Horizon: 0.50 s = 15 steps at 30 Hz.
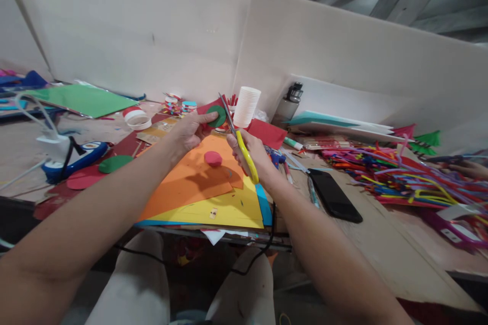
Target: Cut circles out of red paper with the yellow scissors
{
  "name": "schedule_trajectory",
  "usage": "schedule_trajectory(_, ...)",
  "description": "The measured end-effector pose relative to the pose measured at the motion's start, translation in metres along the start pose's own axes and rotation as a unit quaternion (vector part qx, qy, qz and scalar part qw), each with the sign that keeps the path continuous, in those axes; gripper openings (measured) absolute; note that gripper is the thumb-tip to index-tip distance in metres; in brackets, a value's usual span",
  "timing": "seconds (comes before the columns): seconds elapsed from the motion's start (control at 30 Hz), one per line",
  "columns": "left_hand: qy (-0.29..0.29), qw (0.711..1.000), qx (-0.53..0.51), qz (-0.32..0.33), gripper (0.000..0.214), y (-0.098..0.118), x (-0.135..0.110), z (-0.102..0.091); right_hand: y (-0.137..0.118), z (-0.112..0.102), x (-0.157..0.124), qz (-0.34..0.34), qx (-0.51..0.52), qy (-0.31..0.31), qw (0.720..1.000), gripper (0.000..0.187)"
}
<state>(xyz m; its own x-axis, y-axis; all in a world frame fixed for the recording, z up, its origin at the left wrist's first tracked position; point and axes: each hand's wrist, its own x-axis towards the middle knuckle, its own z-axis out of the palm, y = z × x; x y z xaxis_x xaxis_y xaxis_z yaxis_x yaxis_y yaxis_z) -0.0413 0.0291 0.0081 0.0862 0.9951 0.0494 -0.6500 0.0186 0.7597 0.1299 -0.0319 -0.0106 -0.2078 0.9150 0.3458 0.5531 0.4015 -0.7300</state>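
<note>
My left hand (pixel 189 131) is closed, pinching a small green disc (pixel 217 117) that lies against a red sheet piece (pixel 203 108). My right hand (pixel 259 152) grips scissors (pixel 247 156) with yellow handles. Their blades point up and away, close to the right edge of the green disc; whether they touch the red piece I cannot tell. Beneath both hands, a small red disc (pixel 212 158) lies on orange sheets (pixel 183 183), which overlap a yellow sheet (pixel 224 213). Another red piece (pixel 267 133) lies just beyond my right hand.
A stack of white paper cups (pixel 247 106) stands behind the hands. On the right are a black phone (pixel 333 195) and a heap of coloured pipe cleaners (pixel 400 172). A blue-and-white power strip (pixel 76 160) with cables sits left. Another person's hand (pixel 470 167) shows far right.
</note>
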Motion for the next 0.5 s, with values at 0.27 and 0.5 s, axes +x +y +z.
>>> schedule_trajectory(0.27,-0.037,0.998,0.055,-0.007,0.015,0.01,0.0,-0.004,-0.003,-0.002,-0.001,-0.008,-0.016,-0.005,1.0,0.042)
schedule_trajectory(0.5,-0.073,0.994,0.08,0.002,0.017,0.015,0.003,-0.009,-0.005,-0.003,-0.001,-0.006,-0.033,-0.012,0.999,0.041)
